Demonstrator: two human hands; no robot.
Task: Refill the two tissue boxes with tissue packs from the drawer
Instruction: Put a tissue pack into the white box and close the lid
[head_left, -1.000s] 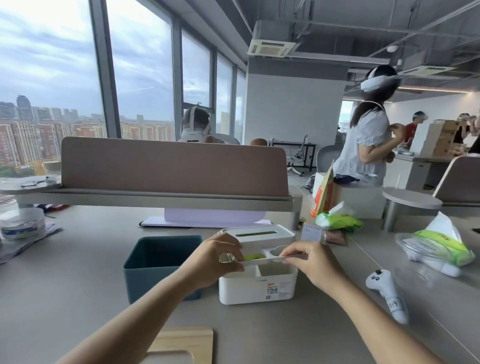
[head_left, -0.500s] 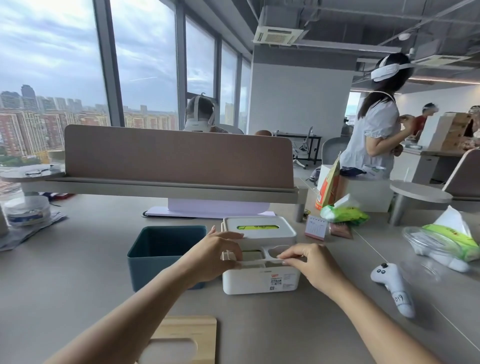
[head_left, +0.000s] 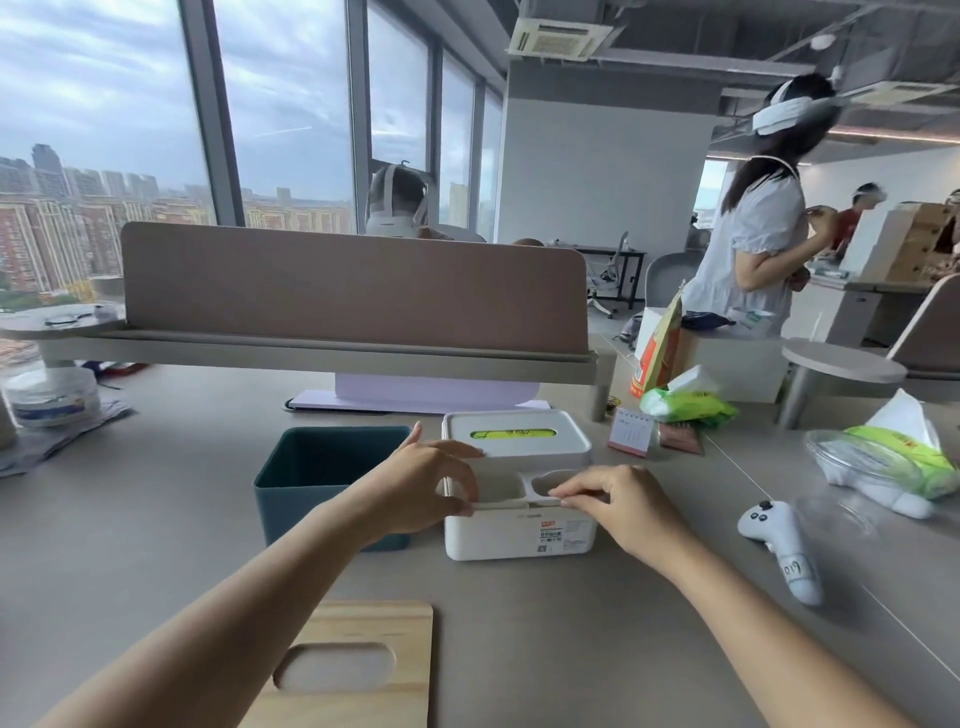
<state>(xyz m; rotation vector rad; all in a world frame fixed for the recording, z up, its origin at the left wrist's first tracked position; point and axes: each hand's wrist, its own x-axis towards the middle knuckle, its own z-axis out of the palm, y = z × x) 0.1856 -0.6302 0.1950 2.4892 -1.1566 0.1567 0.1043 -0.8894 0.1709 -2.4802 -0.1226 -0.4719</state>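
Observation:
A white tissue box (head_left: 519, 535) stands mid-desk with its white lid (head_left: 514, 447) lying flat on it. A green tissue pack (head_left: 511, 434) shows through the lid's slot. My left hand (head_left: 415, 483) pinches the lid's front left edge, and my right hand (head_left: 618, 499) pinches its front right edge. Touching the white box on its left is an open teal tissue box (head_left: 291, 493); what is inside it is hidden. Its wooden lid (head_left: 363, 623) lies flat on the desk near me.
A green tissue pack in clear wrap (head_left: 898, 457) and a white controller (head_left: 779, 540) lie at the right. Another green pack (head_left: 685, 405) and a small calendar (head_left: 629, 431) sit behind the white box. A desk partition (head_left: 353, 291) runs across the back. People stand beyond it.
The white lid, held raised and tilted above the box before, has come down flat onto the box under both hands.

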